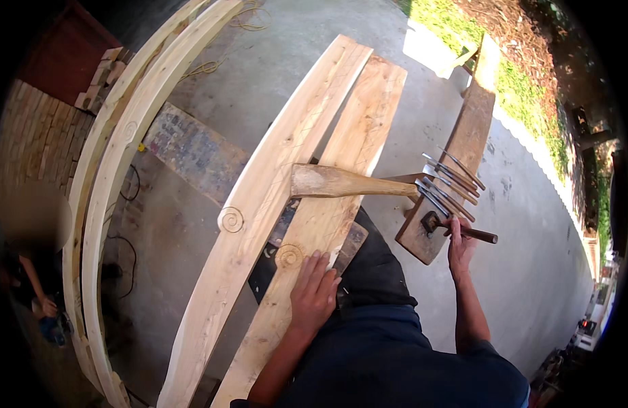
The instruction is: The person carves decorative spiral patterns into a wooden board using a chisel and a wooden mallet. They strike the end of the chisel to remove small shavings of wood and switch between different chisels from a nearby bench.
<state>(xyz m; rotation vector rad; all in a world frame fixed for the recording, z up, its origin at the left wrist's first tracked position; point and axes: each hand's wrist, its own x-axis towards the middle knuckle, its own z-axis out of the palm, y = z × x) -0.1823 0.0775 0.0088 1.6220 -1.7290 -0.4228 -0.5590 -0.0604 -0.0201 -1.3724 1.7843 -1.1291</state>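
Observation:
My left hand (315, 292) lies flat, fingers stretched out, on a pale wooden board (365, 122), just beside a carved spiral (289, 256). My right hand (461, 248) is closed round the handle of a hammer (478, 234) whose dark, blocky head is over the near end of a low bench (423, 241). Beyond that hand, several chisels (451, 178) lie side by side across the bench. A large wooden mallet (327, 181) rests across the board and a second board (259, 183), which bears pencil lines and its own spiral.
Two long curved beams (110, 163) stand at the left, with a paint-stained plank (195, 149) beside them. Another person's hand (49, 307) is at the far left, by a blue tool (54, 331). Black cables (134, 262) and yellow cord (204, 69) lie on the concrete.

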